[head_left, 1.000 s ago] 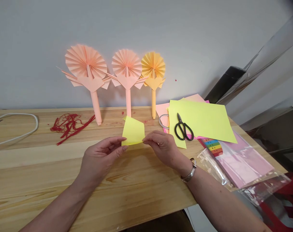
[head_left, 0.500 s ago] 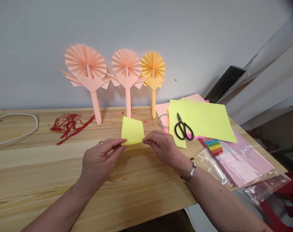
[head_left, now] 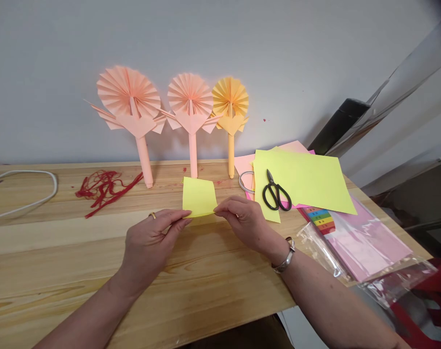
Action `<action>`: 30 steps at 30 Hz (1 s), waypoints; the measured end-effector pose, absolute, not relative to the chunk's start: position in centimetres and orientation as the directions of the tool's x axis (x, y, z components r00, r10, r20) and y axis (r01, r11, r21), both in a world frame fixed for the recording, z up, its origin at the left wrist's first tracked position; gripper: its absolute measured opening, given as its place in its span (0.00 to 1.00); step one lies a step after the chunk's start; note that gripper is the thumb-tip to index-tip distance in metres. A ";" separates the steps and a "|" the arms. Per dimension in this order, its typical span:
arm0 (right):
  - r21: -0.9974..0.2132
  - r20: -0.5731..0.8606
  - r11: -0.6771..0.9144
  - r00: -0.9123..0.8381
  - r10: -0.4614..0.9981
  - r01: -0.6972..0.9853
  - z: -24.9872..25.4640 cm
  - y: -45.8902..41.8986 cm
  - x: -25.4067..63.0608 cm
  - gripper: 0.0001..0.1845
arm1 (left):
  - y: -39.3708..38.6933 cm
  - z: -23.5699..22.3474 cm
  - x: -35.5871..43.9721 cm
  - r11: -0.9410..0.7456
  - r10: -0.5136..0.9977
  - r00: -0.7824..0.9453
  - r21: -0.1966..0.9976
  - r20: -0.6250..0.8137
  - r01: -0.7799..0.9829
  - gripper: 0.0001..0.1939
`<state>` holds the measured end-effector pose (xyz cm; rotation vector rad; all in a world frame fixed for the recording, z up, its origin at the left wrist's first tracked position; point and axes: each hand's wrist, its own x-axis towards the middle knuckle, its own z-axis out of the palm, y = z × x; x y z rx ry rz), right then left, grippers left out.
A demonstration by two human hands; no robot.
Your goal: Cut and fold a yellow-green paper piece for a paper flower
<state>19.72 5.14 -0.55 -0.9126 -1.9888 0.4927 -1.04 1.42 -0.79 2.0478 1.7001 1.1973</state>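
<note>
A small piece of yellow paper (head_left: 198, 195) is held between my two hands, a little above the wooden table. My left hand (head_left: 153, 240) pinches its near left corner between thumb and fingers. At the near right corner, my right hand (head_left: 244, 220) grips the same paper in a closed pinch. A narrow fold seems to run along the edge nearest me. Behind the paper, three pleated paper fans stand against the wall: a large pink fan (head_left: 129, 92), a smaller pink fan (head_left: 190, 94) and an orange fan (head_left: 230, 97).
Black-handled scissors (head_left: 276, 196) lie on yellow sheets (head_left: 307, 174) to the right. Beside them is a clear packet of pink paper (head_left: 369, 242). A tangle of red thread (head_left: 104, 189) and a white cable (head_left: 55, 182) lie on the left of the table (head_left: 53, 261).
The far edge of the yellow paper has tilted slightly and lowered a little. Both hands keep their pinch in nearly the same place.
</note>
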 end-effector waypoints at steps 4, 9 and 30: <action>-0.631 0.546 0.654 -0.360 0.757 0.418 -0.7 5.2 19.7 0.06 | 1.6 -1.1 -1.1 -0.331 0.891 0.023 0.613 0.453 0.717 0.07; -0.626 0.553 0.652 -0.346 0.758 0.428 -0.7 5.2 19.7 0.06 | 1.7 -1.3 -1.2 -0.366 0.866 0.034 0.586 0.498 0.723 0.06; -0.637 0.558 0.652 -0.336 0.758 0.411 -0.7 5.1 19.7 0.07 | 1.6 -1.3 -1.4 -0.412 0.850 0.088 0.551 0.519 0.726 0.05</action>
